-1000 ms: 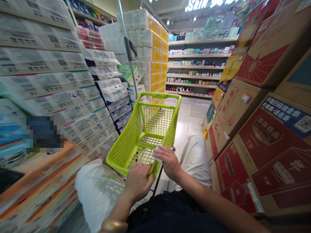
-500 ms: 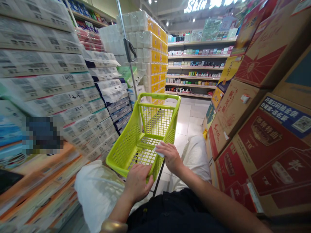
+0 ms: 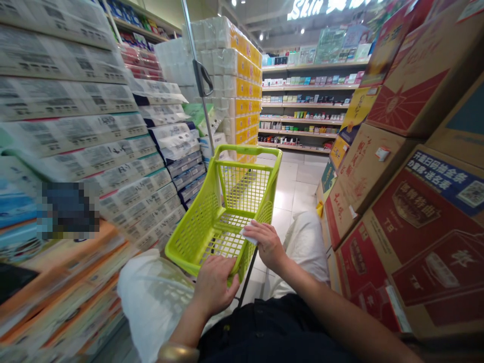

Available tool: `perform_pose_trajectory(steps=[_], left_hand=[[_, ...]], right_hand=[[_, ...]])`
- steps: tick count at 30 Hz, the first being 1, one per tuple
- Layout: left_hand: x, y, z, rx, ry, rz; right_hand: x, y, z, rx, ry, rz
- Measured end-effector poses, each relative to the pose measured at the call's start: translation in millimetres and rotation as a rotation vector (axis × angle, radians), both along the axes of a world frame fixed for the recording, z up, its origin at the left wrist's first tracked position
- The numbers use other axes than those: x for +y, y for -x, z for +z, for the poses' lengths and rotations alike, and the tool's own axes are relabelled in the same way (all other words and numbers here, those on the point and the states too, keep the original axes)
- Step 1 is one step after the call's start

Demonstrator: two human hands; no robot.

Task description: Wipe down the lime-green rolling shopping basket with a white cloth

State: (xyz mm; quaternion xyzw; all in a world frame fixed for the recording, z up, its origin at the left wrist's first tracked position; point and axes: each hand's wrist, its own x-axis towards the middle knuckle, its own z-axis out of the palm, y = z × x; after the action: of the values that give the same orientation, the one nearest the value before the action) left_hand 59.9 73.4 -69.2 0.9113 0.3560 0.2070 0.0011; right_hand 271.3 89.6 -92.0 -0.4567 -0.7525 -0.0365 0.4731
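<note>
Between my knees stands a lime-green plastic shopping basket with latticed walls and a grid floor. My left hand is closed over its near rim, fingers inside and thumb outside. At the basket's right rim, my right hand presses a small white cloth or tissue against the edge; most of it is hidden under the fingers. A metal pole with a black grip rises at the basket's far left corner.
Stacked wrapped paper packs line the left side. Cardboard cartons are piled close on the right. Beyond the basket are yellow-and-white tissue bales, pale floor tiles and shelves of small goods.
Almost nothing differs. Both hands keep their places on the basket rim, and the view has shifted very slightly.
</note>
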Motion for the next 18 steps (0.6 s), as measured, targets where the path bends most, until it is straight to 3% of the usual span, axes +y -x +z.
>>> perform_pose_trajectory(steps=[6,13,18], left_hand=[[1.0,2.4,-1.9,0.002,-0.03,-0.004],[0.6,-0.3,-1.9,-0.031,-0.035,-0.016],[1.0,-0.7,-4.2,-0.019,-0.041,-0.008]], right_hand=[[-24.5,13.6,-3.4,-0.119,-0.047,0.146],[10.4,-4.8,9.0,-0.035,0.029,-0.01],[-16.5,15.6,-1.3,-0.085,-0.027,0.088]])
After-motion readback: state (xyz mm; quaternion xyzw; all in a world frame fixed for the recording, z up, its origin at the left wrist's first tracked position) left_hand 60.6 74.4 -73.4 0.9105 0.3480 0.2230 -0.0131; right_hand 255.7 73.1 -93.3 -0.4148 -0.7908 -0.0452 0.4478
